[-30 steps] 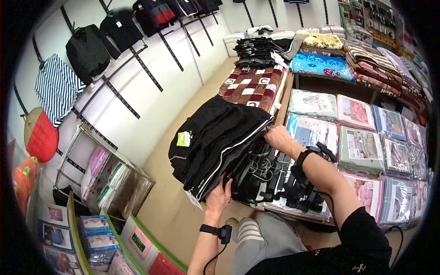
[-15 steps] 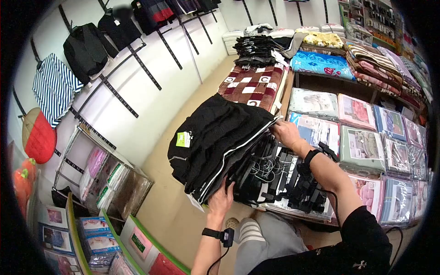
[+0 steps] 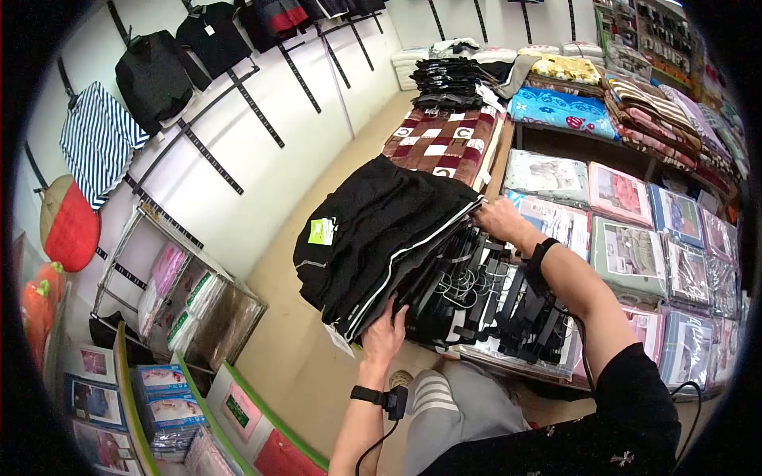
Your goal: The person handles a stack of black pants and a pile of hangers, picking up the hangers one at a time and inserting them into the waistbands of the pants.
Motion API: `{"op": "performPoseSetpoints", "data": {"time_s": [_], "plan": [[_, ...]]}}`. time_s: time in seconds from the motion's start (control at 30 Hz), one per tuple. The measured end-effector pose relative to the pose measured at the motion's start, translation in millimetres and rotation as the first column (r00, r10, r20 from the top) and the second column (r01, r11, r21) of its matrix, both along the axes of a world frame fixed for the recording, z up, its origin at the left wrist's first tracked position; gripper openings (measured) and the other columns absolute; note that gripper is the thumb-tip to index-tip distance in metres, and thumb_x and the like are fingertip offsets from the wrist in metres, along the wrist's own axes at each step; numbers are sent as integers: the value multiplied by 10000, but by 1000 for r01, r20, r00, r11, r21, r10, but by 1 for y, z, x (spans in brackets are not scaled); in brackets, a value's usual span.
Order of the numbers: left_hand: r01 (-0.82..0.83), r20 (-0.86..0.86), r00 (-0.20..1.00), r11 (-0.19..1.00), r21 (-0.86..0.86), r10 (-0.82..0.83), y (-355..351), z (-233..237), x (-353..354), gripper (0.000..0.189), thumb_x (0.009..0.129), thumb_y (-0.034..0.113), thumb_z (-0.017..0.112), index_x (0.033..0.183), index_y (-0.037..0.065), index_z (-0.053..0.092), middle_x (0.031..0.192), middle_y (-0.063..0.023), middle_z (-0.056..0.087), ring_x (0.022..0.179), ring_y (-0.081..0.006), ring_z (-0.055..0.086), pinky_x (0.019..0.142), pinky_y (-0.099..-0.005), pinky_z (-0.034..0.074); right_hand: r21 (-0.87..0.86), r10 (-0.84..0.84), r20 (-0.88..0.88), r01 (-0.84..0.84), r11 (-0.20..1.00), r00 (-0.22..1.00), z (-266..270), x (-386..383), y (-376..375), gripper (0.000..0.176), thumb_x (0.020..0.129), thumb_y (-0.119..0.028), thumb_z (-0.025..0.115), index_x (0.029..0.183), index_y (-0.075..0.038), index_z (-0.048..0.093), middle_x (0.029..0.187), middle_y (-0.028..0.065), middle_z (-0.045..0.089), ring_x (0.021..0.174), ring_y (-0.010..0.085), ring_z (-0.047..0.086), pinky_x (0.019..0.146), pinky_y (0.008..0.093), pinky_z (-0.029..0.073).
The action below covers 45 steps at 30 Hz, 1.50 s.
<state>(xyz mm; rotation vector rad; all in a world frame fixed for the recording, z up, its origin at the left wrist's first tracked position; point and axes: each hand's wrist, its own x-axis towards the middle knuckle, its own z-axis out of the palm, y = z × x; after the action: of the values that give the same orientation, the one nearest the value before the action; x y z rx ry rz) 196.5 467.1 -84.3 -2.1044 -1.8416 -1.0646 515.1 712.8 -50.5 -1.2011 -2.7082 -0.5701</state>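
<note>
A thick pile of black folded garments [image 3: 389,222], with white piping along the edge and a lime-green tag [image 3: 321,232], lies across the near table and overhangs its left side. My right hand [image 3: 502,220] pinches the far right corner of the pile by the white-trimmed edge. At the near end my left hand [image 3: 385,333] grips the pile's edge, its fingertips partly hidden by the cloth. Right beside the pile are many black hangers [image 3: 492,289] with metal hooks, lying over packaged goods.
Packaged bedding sets [image 3: 631,250] cover the table to the right. Behind the pile lie a brown checked blanket [image 3: 440,143] and a stack of black hangers or garments [image 3: 451,79]. A metal rack [image 3: 178,285] stands at left; clothes hang along the wall.
My right hand has closed more firmly on the corner of the garments. The pile has shifted very slightly, and the whole view has moved a little. My left hand stays at the near edge.
</note>
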Motion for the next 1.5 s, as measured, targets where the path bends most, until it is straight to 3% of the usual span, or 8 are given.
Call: {"op": "performPoseSetpoints", "data": {"time_s": [0.23, 0.4, 0.57, 0.8, 1.0, 1.07, 1.37, 1.5], "plan": [[141, 169, 977, 989, -40, -132, -52, 22, 35, 424, 969, 170, 790, 1348, 17, 676, 1193, -227, 770, 1041, -406, 761, 873, -449, 618, 188, 102, -299, -47, 981, 949, 12, 52, -75, 475, 932, -130, 658, 1397, -47, 609, 1343, 128, 696, 717, 264, 751, 616, 395, 599], [255, 246, 945, 956, -144, -214, -121, 17, 56, 472, 937, 181, 829, 1367, 46, 688, 1176, -189, 787, 1052, -359, 777, 885, -434, 622, 70, -21, -667, 91, 993, 745, -11, 83, -200, 694, 888, -82, 792, 1527, -21, 529, 1525, 190, 597, 992, 331, 768, 810, 409, 636], [350, 220, 927, 911, -220, -304, -159, -8, 83, 469, 889, 157, 868, 1326, 72, 718, 1106, -164, 799, 997, -327, 787, 855, -395, 628, -489, -493, -860, -68, 870, -134, -69, 73, -313, 1012, 938, -55, 770, 1708, 10, 117, 1651, 242, 425, 1063, 232, 715, 841, 340, 622], [461, 220, 879, 871, -172, -422, -172, -12, 124, 456, 896, 170, 861, 1303, 26, 715, 1132, -162, 795, 1033, -334, 778, 890, -408, 623, -571, -601, -579, -253, 781, -550, -93, 94, -376, 789, 1013, -62, 703, 1675, 11, 280, 1676, 190, 387, 1193, 244, 687, 973, 398, 611], [593, 222, 799, 795, -129, -559, -158, -1, 159, 467, 872, 176, 895, 1287, 31, 737, 1157, -171, 794, 1061, -321, 778, 891, -407, 630, -535, -820, -561, -708, 462, -111, -71, 78, -403, 634, 1003, -111, 772, 1549, -18, 465, 1451, 137, 645, 1149, 227, 714, 955, 367, 617], [632, 168, 773, 764, -128, -611, -151, -9, 164, 517, 877, 189, 895, 1335, 33, 713, 1224, -176, 777, 1115, -318, 765, 919, -405, 625, -522, -857, -373, -683, 511, -356, -57, 52, -402, 507, 1044, -157, 735, 1489, -42, 521, 1338, 100, 705, 1045, 183, 722, 882, 342, 635], [369, 230, 925, 864, -344, -303, -140, -9, 115, 644, 940, 242, 844, 1486, 15, 589, 1396, -252, 689, 1275, -415, 685, 1056, -473, 568, -637, -770, -519, -432, 638, -372, -84, 81, -302, 316, 1103, -269, 642, 1304, -26, 664, 1006, 35, 737, 748, 103, 688, 601, 250, 559], [189, 112, 978, 975, -117, -176, -103, -6, 59, 563, 972, 209, 788, 1453, -11, 595, 1360, -231, 704, 1211, -427, 691, 1035, -498, 557, -724, -710, -688, 87, 684, -150, -130, 88, -271, 532, 1043, -322, 691, 1357, 104, 643, 1113, 181, 780, 970, 294, 755, 917, 396, 580]]}}
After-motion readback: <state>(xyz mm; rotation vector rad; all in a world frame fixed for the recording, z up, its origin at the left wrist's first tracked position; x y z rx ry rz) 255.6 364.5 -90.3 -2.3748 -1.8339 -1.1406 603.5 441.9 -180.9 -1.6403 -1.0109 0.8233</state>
